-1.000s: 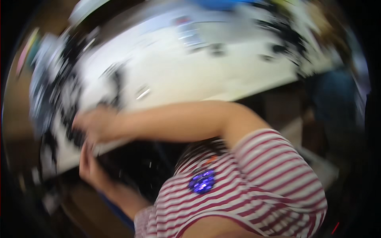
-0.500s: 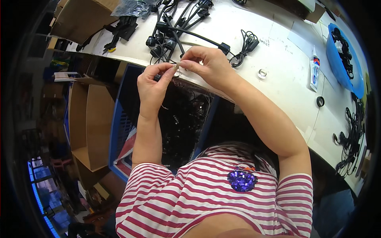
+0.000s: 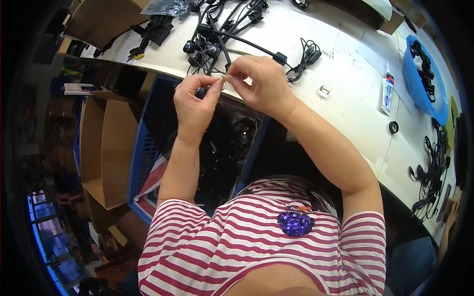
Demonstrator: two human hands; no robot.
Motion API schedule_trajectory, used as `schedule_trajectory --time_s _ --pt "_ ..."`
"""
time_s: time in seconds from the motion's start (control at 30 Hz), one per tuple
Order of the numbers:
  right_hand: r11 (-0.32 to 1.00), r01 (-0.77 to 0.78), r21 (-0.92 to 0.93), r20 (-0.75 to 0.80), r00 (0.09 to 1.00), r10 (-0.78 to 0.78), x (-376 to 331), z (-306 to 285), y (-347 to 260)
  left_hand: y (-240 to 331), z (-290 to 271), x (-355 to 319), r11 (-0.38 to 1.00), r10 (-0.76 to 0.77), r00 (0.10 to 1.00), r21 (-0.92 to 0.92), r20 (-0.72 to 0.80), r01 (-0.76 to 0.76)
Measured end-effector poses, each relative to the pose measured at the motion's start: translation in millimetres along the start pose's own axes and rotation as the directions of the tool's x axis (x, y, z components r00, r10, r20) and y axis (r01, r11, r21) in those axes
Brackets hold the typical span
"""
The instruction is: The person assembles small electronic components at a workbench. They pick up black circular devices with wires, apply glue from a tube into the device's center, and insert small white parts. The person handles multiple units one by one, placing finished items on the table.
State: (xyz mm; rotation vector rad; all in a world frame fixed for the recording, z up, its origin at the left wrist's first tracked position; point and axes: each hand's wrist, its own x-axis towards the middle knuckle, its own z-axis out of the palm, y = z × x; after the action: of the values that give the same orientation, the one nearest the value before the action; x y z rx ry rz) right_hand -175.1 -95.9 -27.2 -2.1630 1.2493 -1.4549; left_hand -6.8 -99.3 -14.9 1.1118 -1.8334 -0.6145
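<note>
My left hand (image 3: 193, 109) and my right hand (image 3: 265, 88) meet at the front edge of the white table. Thumb and forefinger of both are closed in a pinch on a small pale piece (image 3: 223, 78), mostly hidden by the fingertips; thin strands show just below it. Right behind my fingers lies a bundle of black cables (image 3: 220, 44) with round black sockets (image 3: 214, 51). To the right of my right hand rests a coiled black cord (image 3: 307, 55) with a plug.
Below my hands stands a blue crate (image 3: 139, 148) of dark parts. On the table (image 3: 345, 113) lie a clear ring (image 3: 324, 91), a glue tube (image 3: 387, 91), a black tape roll (image 3: 393, 127), a blue basin (image 3: 411, 81) and more cables (image 3: 430, 167). Another person's hand (image 3: 452, 217) shows far right.
My hands stay together in the pinch, with the right hand turned slightly more over the piece. The view has shifted a little, and another person's arm has appeared at the right edge.
</note>
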Motion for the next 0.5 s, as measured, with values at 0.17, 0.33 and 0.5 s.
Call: schedule_trajectory --time_s 0.17,0.33,0.5 --pt "0.616 -0.405 0.676 0.291 0.914 0.282 2.9 1.3 0.3 -1.0 -3.2 -0.9 0.839 -0.259 0.955 -0.457 0.142 0.296" --pt "0.597 -0.504 0.624 0.399 0.862 0.312 5.3 -2.1 0.7 -7.0 -7.7 -0.2 0.878 -0.102 0.984 -0.451 0.144 0.157" --pt "0.975 -0.085 -0.204 0.000 0.996 0.087 0.9 -1.8 -9.1 3.8 -11.9 -6.3 0.941 0.266 0.958 0.246 -0.108 -0.234"
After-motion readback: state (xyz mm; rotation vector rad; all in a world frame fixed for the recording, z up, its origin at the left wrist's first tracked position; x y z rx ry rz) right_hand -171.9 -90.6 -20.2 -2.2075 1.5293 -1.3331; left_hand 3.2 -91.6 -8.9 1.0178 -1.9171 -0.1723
